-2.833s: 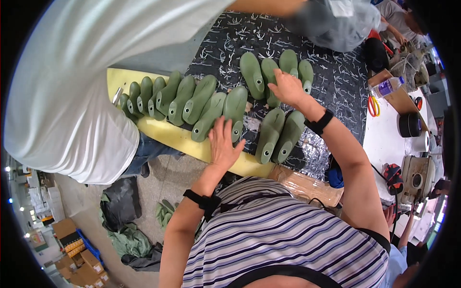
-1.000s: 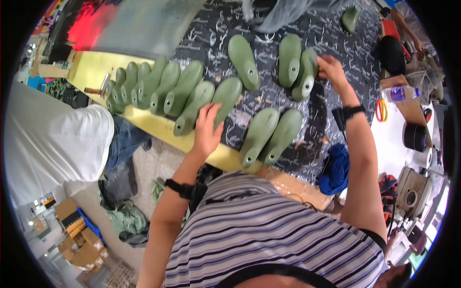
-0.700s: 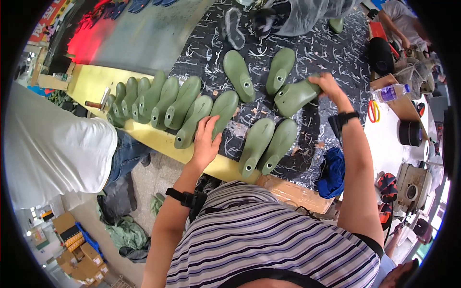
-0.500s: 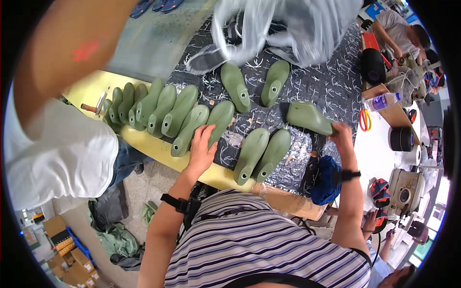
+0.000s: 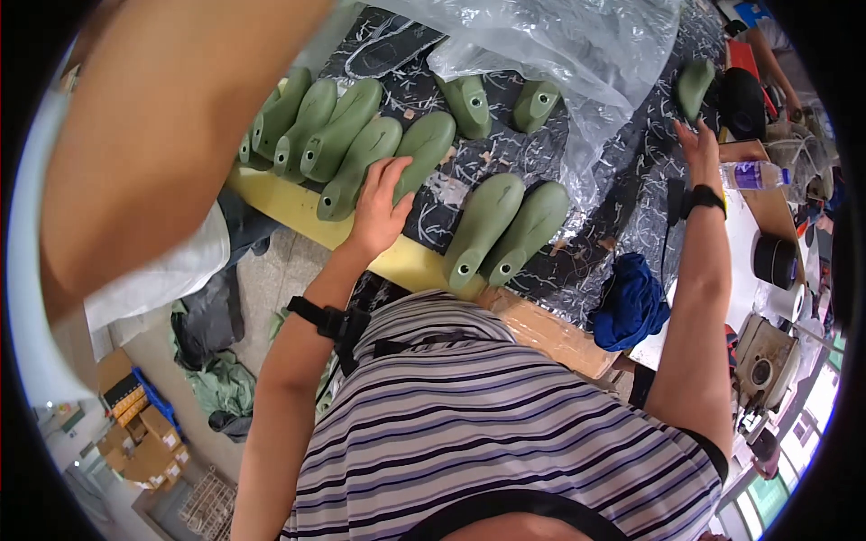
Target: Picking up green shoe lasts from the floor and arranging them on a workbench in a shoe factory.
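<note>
My left hand (image 5: 382, 207) rests with spread fingers against a green shoe last (image 5: 428, 142) at the right end of a row; its neighbour, another green last (image 5: 361, 167), lies beside it. At the far right my right hand (image 5: 698, 149) is stretched out, fingers apart. Just beyond those fingertips is a single green shoe last (image 5: 695, 88); whether they still touch it is hard to tell. Between my arms lie two side-by-side lasts, a left one (image 5: 484, 225) and a right one (image 5: 530, 233). Farther back, two more lasts (image 5: 468, 105) are partly under clear plastic.
A crumpled clear plastic sheet (image 5: 577, 45) spreads over the back. Another person's arm (image 5: 171, 135) crosses the upper left. Blue cloth (image 5: 631, 302) lies at the table's near right. A bottle (image 5: 756, 175) and black thread spools (image 5: 774, 261) stand at the right.
My right hand has carried one last away to the far right, and its fingers have opened. The plastic sheet has spread over the back lasts. The other person's arm reaches farther in.
</note>
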Demonstrator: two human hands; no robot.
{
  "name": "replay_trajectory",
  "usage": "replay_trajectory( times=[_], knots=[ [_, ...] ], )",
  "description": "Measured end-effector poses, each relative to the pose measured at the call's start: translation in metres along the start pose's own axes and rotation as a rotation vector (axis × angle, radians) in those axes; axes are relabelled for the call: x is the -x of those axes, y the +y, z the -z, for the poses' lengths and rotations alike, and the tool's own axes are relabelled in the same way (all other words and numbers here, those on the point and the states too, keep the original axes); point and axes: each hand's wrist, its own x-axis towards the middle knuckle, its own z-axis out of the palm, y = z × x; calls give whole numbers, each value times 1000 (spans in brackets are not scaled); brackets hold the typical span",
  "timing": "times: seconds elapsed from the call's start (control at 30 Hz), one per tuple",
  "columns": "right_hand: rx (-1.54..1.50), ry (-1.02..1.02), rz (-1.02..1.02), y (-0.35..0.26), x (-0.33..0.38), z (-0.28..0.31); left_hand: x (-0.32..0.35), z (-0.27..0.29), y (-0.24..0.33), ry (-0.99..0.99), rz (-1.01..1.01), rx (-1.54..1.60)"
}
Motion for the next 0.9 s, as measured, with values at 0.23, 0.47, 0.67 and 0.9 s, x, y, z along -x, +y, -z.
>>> replay_trajectory(
  times=[0.23,0.47,0.67,0.9],
  knots=[
    [1059,-440,53,69,76,-49,1,1,21,-45,133,-280],
    [1575,-675,127,112,215,-75,30,-40,83,-331,-288,-81],
    [1271,-577,-318,113,220,-65,28,-66,71,-327,-302,-102],
    [569,115,-182,72,247,27,32,-54,64,-347,-212,-15]
  ],
)
